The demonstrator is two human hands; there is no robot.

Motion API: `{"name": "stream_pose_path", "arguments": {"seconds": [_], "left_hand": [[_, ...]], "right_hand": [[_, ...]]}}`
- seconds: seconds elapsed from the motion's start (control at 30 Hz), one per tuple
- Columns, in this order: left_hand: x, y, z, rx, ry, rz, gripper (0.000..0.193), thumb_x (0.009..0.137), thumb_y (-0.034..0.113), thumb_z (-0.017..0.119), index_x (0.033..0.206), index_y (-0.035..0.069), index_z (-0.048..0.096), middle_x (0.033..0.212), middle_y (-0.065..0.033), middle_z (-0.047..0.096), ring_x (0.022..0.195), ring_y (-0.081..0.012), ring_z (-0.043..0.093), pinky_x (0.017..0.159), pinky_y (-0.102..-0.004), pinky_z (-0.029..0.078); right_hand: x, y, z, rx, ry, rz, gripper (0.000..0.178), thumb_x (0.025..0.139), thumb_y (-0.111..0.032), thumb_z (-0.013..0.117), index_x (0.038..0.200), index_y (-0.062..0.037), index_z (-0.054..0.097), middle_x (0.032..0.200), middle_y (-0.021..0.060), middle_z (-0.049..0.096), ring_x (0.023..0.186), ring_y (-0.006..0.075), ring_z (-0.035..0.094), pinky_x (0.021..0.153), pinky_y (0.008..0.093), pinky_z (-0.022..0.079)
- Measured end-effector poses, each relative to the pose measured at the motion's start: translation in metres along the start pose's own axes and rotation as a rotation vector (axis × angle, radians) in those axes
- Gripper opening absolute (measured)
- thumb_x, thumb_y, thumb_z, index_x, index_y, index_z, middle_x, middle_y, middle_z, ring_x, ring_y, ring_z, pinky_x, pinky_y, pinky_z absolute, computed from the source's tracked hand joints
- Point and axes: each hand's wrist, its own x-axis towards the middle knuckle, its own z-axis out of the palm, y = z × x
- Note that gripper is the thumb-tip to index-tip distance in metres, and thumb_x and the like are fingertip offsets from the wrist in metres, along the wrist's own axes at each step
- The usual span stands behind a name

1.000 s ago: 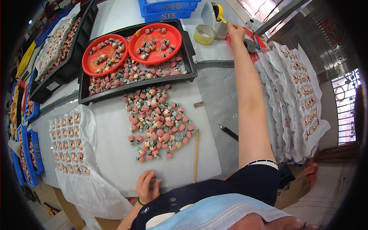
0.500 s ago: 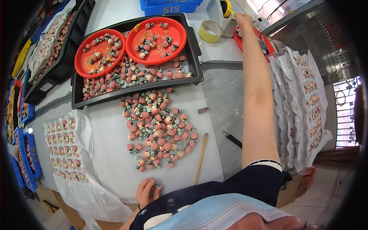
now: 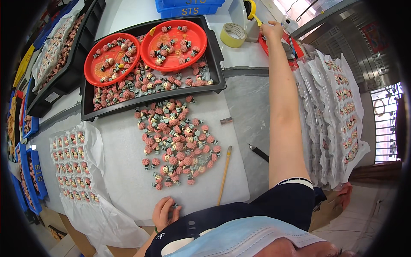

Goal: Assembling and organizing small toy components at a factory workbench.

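Note:
My left hand point(image 3: 165, 212) is at the front edge of the table, fingers curled round a small figurine point(image 3: 175, 205); only its grey-green part shows. Stretched out to the far right, my right hand point(image 3: 272, 31) is over a red basin point(image 3: 263, 44), its fingers bent together beside the tip of a yellow handle point(image 3: 257, 19). Whatever those fingers hold is hidden. Between my arms lies a heap of figurines point(image 3: 175, 145) with pink, bumpy hair and grey-green bodies. A thin wooden-handled brush point(image 3: 224, 175) rests to the right of the heap.
Two red round trays point(image 3: 145, 60) point(image 3: 87, 70) with figurines sit on a black crate point(image 3: 218, 79). Filled blister trays point(image 3: 72, 167) lie at left; more stand stacked point(image 3: 321, 124) at right. A tape roll point(image 3: 233, 35), a black cutter point(image 3: 259, 153) and blue bins point(image 3: 188, 9) are also there.
My right hand has drawn back slightly toward me, and more of the yellow handle shows. My left hand stays in place with the figurine.

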Motion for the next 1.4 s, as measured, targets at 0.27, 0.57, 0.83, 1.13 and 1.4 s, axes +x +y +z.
{"name": "stream_pose_path", "arguments": {"seconds": [0.27,0.57,0.83,1.13,1.4], "left_hand": [[-0.005,0.004,0.000,-0.004,0.008,-0.007,0.034,0.065,-0.002,0.068,0.096,-0.001,0.055,0.094,-0.0168,0.055,0.067,-0.0186,0.056,0.053,-0.0229,0.048],[-0.027,0.008,-0.024,-0.075,0.017,0.002,0.038,0.066,-0.006,0.063,0.102,-0.002,0.052,0.099,-0.0163,0.053,0.070,-0.0137,0.053,0.056,-0.0212,0.044],[-0.091,0.010,-0.066,-0.183,0.034,-0.049,0.040,0.072,-0.008,0.056,0.110,-0.003,0.048,0.102,-0.0140,0.053,0.082,-0.0160,0.054,0.065,-0.0224,0.044],[-0.154,-0.016,-0.113,-0.631,0.151,-0.115,0.039,0.075,-0.008,0.052,0.113,0.001,0.049,0.101,-0.0082,0.054,0.082,-0.0139,0.051,0.075,-0.0229,0.041],[-0.178,-0.011,-0.117,-1.228,-0.074,-0.390,0.037,0.082,-0.002,0.050,0.118,-0.003,0.043,0.109,-0.0076,0.052,0.093,-0.0124,0.051,0.083,-0.0256,0.042]], "right_hand": [[-0.003,0.005,0.010,0.886,-0.146,0.595,0.022,0.068,0.007,0.056,0.088,0.0062,0.048,0.071,0.0145,0.055,0.061,0.0205,0.057,0.049,0.0244,0.047],[-0.050,-0.001,0.027,1.021,-0.197,0.627,0.024,0.067,0.014,0.049,0.089,0.0053,0.046,0.073,0.0162,0.053,0.053,0.0234,0.053,0.043,0.0288,0.045],[-0.225,-0.096,-0.107,1.025,-0.581,0.306,0.017,0.077,0.000,0.058,0.089,-0.0019,0.045,0.081,0.0117,0.056,0.066,0.0167,0.057,0.058,0.0227,0.048],[-0.541,-0.142,-0.228,0.667,-1.064,0.057,0.023,0.080,-0.006,0.056,0.100,0.0000,0.047,0.081,0.0042,0.055,0.068,0.0103,0.053,0.060,0.0204,0.043],[-0.662,-0.126,-0.276,0.703,-1.207,0.178,0.019,0.082,-0.004,0.051,0.101,-0.0010,0.048,0.078,0.0033,0.054,0.067,0.0091,0.051,0.058,0.0207,0.042]]}}
